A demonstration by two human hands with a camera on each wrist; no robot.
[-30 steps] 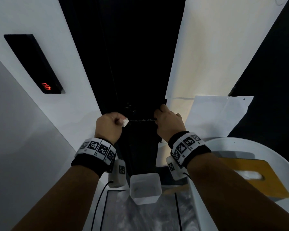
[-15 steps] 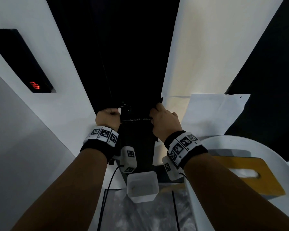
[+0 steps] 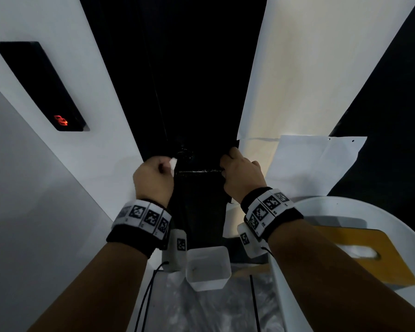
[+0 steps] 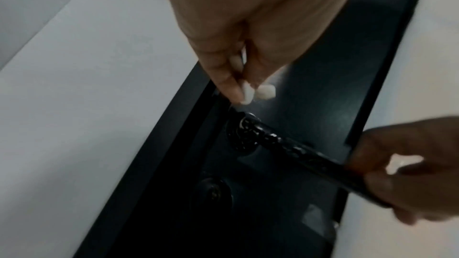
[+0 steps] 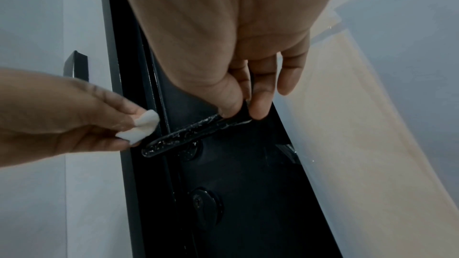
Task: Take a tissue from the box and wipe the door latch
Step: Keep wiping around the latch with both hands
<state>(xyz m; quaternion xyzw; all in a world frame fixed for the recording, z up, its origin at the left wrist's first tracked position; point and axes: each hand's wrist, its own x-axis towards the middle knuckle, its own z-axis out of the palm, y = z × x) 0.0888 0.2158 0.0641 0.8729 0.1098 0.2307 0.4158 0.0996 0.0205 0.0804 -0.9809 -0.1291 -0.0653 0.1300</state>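
Note:
The black door latch handle [image 3: 198, 172] lies level across the dark door and shows wet streaks [image 5: 183, 136]. My left hand [image 3: 163, 167] pinches a small wad of white tissue [image 5: 141, 127] just above the handle's left end, by the door edge. In the left wrist view the tissue [image 4: 265, 92] sits slightly above the handle's round base [image 4: 244, 127]; contact is unclear. My right hand [image 5: 244, 113] pinches the handle's right end between thumb and fingers. The yellow tissue box [image 3: 359, 252] lies on the white round table at the right.
A black wall panel with a red light [image 3: 41, 85] is mounted left of the door. A keyhole plate [image 5: 206, 205] sits below the handle. A small white tub [image 3: 209, 267] stands below my wrists. White paper sheets [image 3: 309, 164] hang right of the door.
My left hand with the tissue went up against the door edge, then came back beside the handle's left end. My right hand kept its hold on the handle's right end.

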